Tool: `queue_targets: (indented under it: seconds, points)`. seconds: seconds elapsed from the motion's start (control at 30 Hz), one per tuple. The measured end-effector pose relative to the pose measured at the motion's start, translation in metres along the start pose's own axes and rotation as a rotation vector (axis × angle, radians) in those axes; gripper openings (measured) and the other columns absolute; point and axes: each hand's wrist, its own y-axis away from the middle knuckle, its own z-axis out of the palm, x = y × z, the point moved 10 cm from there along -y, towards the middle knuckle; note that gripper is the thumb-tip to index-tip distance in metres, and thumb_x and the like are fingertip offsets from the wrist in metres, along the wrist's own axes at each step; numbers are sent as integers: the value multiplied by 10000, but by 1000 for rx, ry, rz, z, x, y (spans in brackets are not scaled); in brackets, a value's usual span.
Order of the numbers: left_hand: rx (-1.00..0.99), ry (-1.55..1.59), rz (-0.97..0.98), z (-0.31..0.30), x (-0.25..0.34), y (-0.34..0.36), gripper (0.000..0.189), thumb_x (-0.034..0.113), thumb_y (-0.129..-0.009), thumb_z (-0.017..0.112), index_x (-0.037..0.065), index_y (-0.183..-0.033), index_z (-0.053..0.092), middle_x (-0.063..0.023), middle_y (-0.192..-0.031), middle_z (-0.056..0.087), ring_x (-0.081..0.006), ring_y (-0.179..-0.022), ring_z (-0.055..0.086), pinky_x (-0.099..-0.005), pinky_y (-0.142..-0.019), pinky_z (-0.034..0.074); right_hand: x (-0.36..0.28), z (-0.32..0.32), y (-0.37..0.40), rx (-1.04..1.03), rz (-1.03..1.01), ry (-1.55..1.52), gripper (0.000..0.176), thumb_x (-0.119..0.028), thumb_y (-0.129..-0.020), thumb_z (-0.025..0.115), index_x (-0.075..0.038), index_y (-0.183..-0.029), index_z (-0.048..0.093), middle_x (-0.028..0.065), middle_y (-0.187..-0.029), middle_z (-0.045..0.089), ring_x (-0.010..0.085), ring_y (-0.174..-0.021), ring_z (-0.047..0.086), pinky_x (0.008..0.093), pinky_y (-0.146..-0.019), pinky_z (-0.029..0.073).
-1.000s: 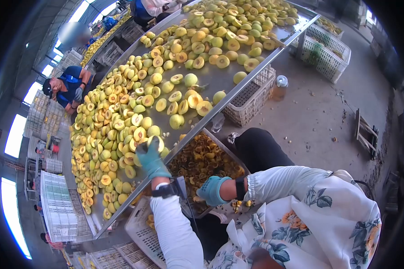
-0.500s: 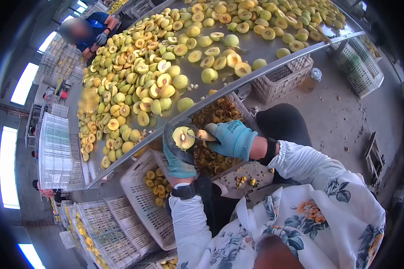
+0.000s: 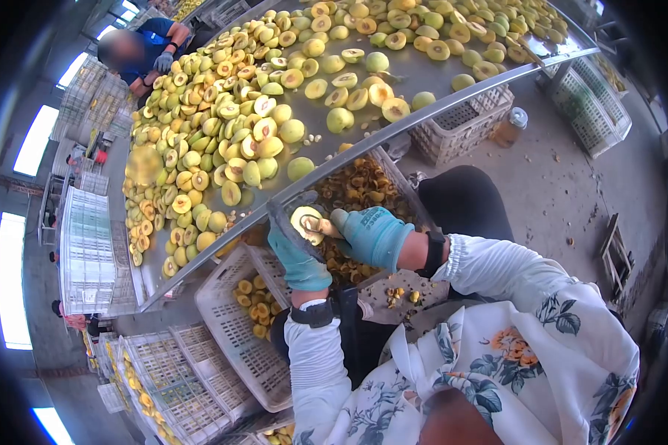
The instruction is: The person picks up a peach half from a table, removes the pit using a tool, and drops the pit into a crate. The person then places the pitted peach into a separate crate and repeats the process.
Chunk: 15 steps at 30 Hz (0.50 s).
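Teal-gloved, my left hand (image 3: pixel 298 256) cups a peach half (image 3: pixel 304 221) cut face up, fingers curled tight around it, just below the metal table (image 3: pixel 423 115) edge and above the tray of pits (image 3: pixel 364 185). My right hand (image 3: pixel 371 233) is clenched on a small tool (image 3: pixel 322 225), its tip touching the hollow. I judge this is the pitting step. Next calls for a short, controlled scoop, clear of my palm.

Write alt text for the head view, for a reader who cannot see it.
A gloved left hand holds a fruit half while the gloved right hand presses a small tool into it. Beyond them, a metal table is heaped with halved yellow fruit.
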Motion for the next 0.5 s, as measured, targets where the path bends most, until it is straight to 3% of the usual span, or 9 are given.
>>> queue_targets:
  seconds: [0.07, 0.13, 0.2, 0.27, 0.3, 0.37, 0.5]
  points:
    - [71, -304, 163, 0, 17, 7, 363, 239, -1001, 423, -17, -1253, 480, -146, -1068, 628, -220, -905, 607, -322, -847, 501, 3, 8, 1, 4, 16, -66, 279, -202, -812, 609, -46, -1011, 493, 192, -824, 642, 399, -789, 630, 475, -689, 493]
    - [90, -550, 187, -16, -14, 9, 383, 191, -957, 489, 7, -1292, 474, -160, -1110, 616, -246, -949, 585, -349, -857, 495, -1, 9, 5, 26, 9, -114, 277, -216, -811, 606, -44, -1000, 498, 208, -833, 639, 414, -797, 622, 485, -694, 489]
    - [83, -700, 226, -29, -36, 3, 604, 43, -868, 569, 50, -1430, 350, -164, -1255, 532, -298, -1096, 498, -402, -934, 449, 0, 3, 6, 39, 35, -147, 289, -256, -807, 604, -45, -980, 506, 227, -856, 640, 423, -820, 620, 500, -706, 486]
    - [91, -515, 277, -20, -19, 0, 420, 171, -922, 533, 7, -1308, 502, -137, -1022, 653, -224, -837, 616, -331, -750, 522, 1, 6, 9, 3, 42, -138, 298, -273, -830, 581, -45, -1006, 501, 240, -871, 640, 429, -835, 619, 506, -719, 480]
    - [120, -393, 144, -19, -19, -2, 347, 222, -928, 510, -16, -1174, 564, -128, -954, 665, -203, -784, 612, -313, -708, 511, -1, 5, 10, -56, 93, -141, 295, -269, -844, 573, -43, -1020, 500, 239, -874, 640, 428, -845, 620, 498, -729, 479]
    - [222, -126, -105, -15, -20, -1, 448, 323, -940, 464, -62, -908, 689, -112, -818, 690, -160, -680, 605, -276, -624, 489, -1, 11, 13, -97, 93, -163, 294, -256, -852, 562, -39, -1040, 504, 231, -916, 640, 409, -893, 620, 472, -753, 479]
    - [171, -35, -190, -12, -22, -3, 418, 299, -907, 492, -53, -834, 704, -85, -774, 685, -139, -662, 588, -262, -617, 471, -2, 14, 16, -153, 127, -229, 304, -244, -849, 557, -45, -1075, 512, 216, -972, 638, 388, -944, 614, 449, -787, 475]
